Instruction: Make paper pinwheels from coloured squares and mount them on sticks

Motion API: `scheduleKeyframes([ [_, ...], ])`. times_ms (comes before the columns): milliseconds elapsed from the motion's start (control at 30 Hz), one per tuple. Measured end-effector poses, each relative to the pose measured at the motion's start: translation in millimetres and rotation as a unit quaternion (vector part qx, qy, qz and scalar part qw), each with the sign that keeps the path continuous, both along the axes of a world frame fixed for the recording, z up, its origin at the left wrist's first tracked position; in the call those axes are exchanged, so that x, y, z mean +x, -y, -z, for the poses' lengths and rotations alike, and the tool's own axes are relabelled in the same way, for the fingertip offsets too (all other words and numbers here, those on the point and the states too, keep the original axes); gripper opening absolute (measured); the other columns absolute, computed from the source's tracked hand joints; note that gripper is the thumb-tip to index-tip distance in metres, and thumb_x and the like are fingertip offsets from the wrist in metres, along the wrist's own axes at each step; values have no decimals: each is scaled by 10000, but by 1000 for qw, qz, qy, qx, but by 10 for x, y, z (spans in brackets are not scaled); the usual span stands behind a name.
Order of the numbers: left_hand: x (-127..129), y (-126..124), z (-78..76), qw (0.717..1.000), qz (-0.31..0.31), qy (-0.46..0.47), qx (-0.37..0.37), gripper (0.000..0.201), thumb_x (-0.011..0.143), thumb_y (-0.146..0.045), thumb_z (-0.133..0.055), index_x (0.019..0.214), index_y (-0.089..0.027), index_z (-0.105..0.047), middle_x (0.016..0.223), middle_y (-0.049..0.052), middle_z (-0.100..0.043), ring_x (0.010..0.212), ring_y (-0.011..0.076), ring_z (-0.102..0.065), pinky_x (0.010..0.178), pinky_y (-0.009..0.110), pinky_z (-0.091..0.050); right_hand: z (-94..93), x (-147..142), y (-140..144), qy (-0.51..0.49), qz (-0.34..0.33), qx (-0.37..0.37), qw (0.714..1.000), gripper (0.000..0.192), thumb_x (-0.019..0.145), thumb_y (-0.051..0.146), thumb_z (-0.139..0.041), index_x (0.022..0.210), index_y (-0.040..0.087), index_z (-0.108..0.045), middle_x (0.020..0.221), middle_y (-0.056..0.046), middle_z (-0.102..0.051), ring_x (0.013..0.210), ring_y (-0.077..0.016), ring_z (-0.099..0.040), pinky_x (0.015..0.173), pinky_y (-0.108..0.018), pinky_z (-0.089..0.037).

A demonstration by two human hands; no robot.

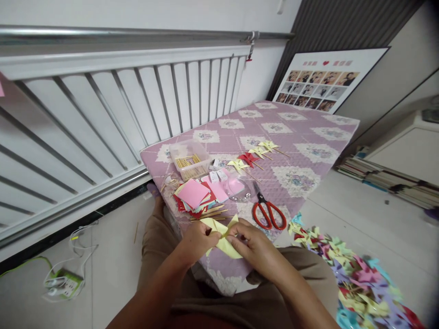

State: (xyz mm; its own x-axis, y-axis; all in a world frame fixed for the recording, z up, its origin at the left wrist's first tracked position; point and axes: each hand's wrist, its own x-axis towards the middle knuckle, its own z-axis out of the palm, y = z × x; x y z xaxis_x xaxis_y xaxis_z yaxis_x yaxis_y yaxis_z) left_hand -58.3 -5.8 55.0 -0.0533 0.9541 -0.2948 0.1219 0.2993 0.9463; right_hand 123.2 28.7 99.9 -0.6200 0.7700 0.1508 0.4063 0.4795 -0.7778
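Between my two hands is a pale yellow paper pinwheel [229, 248], its blades partly folded toward the middle. My left hand [200, 240] pinches its left side between thumb and fingers. On the other side my right hand [252, 240] grips the paper close to the centre. Just beyond my hands lie several thin wooden sticks [214, 212] and a stack of coloured paper squares [194, 194] with pink on top. Red-handled scissors [269, 214] rest to the right. Whether a pin is at the pinwheel's centre is hidden by my fingers.
A clear plastic box [190, 157] of sticks stands behind the paper stack, near a round transparent dish [238, 189]. Finished pinwheels [248, 159] on sticks lie farther back on the patterned tablecloth [233, 123]. Many colourful pinwheels [363, 274] are heaped at lower right. A radiator [137, 100] runs along the left.
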Motion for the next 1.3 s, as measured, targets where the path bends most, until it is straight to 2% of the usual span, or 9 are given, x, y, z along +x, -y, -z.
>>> scheduleKeyframes([
  [167,5,-12,63,998,12,-56,-31,167,706,-316,-605,690,-156,-647,509,-36,-534,520,126,-484,505,222,-351,39,-31,-12,15,23,19,999,130,869,190,-554,741,207,-569,776,-21,-576,732,-177,-568,649,-262,-419],
  [500,27,-3,69,999,5,-48,-18,176,703,-324,-598,635,-163,-621,504,-25,-530,553,141,-509,520,226,-369,163,-80,-25,8,56,32,998,103,837,200,-574,735,209,-570,752,-1,-558,678,-161,-560,625,-251,-394],
  [667,38,-4,111,999,-7,-34,-17,188,710,-327,-588,625,-162,-619,502,-20,-535,562,148,-528,519,223,-382,207,-114,-7,-7,88,6,996,118,817,236,-567,702,210,-555,731,-4,-572,666,-164,-558,613,-260,-400],
  [767,49,-6,103,999,-17,-27,-23,191,709,-334,-593,645,-159,-636,505,-13,-551,574,156,-546,522,222,-392,259,-146,19,-18,127,-48,991,47,805,264,-574,804,221,-553,675,22,-578,590,-151,-540,572,-259,-406],
  [867,60,-6,73,999,-19,-11,-27,197,709,-337,-600,683,-152,-663,530,0,-588,580,162,-562,528,225,-403,309,-184,34,-70,149,-119,979,332,787,253,-583,1112,229,-514,761,13,-658,639,-166,-605,593,-264,-456],
  [933,66,-6,57,999,-17,-1,-29,196,707,-332,-604,708,-150,-678,556,7,-613,587,166,-573,536,228,-411,328,-208,36,-121,143,-165,968,553,778,231,-579,1302,228,-403,902,-22,-704,731,-180,-655,626,-271,-494],
  [1000,71,-7,58,999,-17,7,-26,192,707,-325,-608,732,-153,-690,588,12,-638,601,170,-586,545,231,-419,337,-226,33,-164,132,-209,955,688,772,216,-574,1403,222,-299,993,-46,-712,776,-184,-679,638,-276,-520],
  [1100,79,-6,99,999,-21,34,-24,193,704,-315,-619,781,-160,-705,634,17,-665,613,172,-599,549,235,-427,344,-236,25,-193,125,-245,942,756,768,195,-571,1449,224,-244,1061,-58,-702,817,-185,-691,668,-285,-545],
  [1300,105,-1,159,986,-39,156,-54,227,684,-316,-657,841,-155,-691,657,12,-660,562,143,-568,532,237,-440,368,-229,8,-171,134,-221,951,764,756,160,-591,1452,238,-286,1139,-52,-657,909,-186,-661,760,-296,-536],
])
